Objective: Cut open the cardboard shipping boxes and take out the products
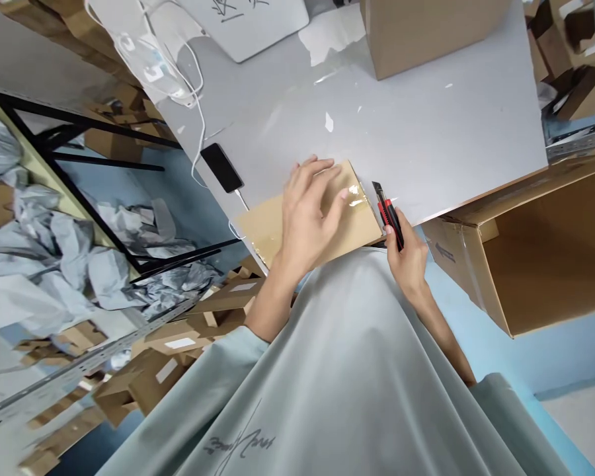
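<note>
A flat brown cardboard box (354, 228) lies at the table's front edge, with shiny clear tape on its right end. My left hand (310, 205) rests over the box, fingers spread and slightly curled, holding nothing. In my right hand (407, 254) is a red and black box cutter (389, 215), its dark blade pointing away from me. The cutter is just to the right of the box's taped end. Part of the box is hidden behind my left hand and forearm.
On the grey table (456, 132) are a phone (222, 168) with a white cable, a laptop (252, 26) and a larger carton (426, 33). An open carton (535, 251) stands right of the table. Shelves at left hold grey bags (69, 264) and boxes.
</note>
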Action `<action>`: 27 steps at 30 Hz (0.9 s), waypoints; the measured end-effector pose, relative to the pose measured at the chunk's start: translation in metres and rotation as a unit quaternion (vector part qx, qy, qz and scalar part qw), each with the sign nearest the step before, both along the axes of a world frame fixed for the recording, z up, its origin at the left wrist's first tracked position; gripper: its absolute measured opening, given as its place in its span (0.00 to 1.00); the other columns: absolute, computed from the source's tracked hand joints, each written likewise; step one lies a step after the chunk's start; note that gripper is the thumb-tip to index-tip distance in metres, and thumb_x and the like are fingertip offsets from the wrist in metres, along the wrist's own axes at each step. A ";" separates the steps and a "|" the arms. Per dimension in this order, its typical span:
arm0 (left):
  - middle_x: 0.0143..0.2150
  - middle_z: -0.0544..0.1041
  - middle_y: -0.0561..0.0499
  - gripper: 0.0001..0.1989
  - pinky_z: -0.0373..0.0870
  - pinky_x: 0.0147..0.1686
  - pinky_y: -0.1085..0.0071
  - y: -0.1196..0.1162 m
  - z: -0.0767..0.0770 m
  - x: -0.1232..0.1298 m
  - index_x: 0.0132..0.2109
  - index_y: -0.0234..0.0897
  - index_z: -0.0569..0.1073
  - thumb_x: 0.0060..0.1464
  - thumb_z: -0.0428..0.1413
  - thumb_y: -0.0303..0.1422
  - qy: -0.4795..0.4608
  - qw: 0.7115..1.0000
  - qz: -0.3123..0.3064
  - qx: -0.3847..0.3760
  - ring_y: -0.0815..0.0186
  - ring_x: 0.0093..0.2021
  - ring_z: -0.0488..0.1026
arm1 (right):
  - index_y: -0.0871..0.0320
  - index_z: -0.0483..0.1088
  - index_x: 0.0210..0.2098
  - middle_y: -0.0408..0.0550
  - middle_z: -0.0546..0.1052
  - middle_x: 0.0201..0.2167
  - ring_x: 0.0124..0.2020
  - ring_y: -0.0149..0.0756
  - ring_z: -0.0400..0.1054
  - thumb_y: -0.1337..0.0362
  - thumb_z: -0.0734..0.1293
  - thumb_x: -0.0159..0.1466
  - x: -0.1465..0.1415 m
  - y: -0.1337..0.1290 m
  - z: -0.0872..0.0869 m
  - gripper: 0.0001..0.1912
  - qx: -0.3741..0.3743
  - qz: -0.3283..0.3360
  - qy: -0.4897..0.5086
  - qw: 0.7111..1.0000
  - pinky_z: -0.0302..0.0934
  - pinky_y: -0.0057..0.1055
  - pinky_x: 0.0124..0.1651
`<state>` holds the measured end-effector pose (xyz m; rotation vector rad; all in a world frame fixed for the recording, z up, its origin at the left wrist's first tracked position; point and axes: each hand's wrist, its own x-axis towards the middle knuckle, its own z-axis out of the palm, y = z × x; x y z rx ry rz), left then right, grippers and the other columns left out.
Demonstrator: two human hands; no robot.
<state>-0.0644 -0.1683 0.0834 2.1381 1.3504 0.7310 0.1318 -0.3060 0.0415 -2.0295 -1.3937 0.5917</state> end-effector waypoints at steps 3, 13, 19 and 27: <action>0.69 0.80 0.45 0.17 0.56 0.84 0.39 0.001 -0.011 0.018 0.64 0.48 0.79 0.81 0.54 0.47 0.011 1.000 -0.004 0.001 0.49 0.77 0.72 | 0.59 0.73 0.75 0.61 0.86 0.63 0.61 0.49 0.84 0.47 0.55 0.85 0.004 -0.005 0.017 0.32 0.003 -0.001 -0.024 1.000 0.80 0.42 0.60; 0.70 0.78 0.43 0.17 0.62 0.80 0.42 -0.001 -0.027 0.021 0.62 0.48 0.79 0.80 0.55 0.50 -0.021 0.998 0.029 -0.043 0.47 0.75 0.73 | 0.55 0.72 0.77 0.55 0.88 0.56 0.49 0.43 0.86 0.56 0.57 0.86 0.009 0.015 0.051 0.27 -0.037 0.087 -0.083 0.992 0.80 0.33 0.47; 0.72 0.77 0.42 0.18 0.58 0.81 0.38 -0.002 -0.032 0.022 0.61 0.48 0.78 0.79 0.54 0.52 -0.047 0.997 0.035 -0.057 0.46 0.77 0.71 | 0.55 0.67 0.81 0.54 0.88 0.53 0.45 0.42 0.85 0.60 0.55 0.86 0.006 0.025 0.058 0.28 -0.100 0.117 -0.137 0.978 0.76 0.31 0.42; 0.71 0.79 0.44 0.18 0.56 0.82 0.36 -0.003 -0.040 0.021 0.62 0.49 0.78 0.79 0.55 0.53 -0.072 0.995 0.040 -0.054 0.47 0.78 0.71 | 0.57 0.64 0.82 0.57 0.87 0.53 0.40 0.40 0.83 0.66 0.59 0.84 -0.011 0.042 0.098 0.29 -0.222 0.162 -0.205 0.939 0.72 0.29 0.37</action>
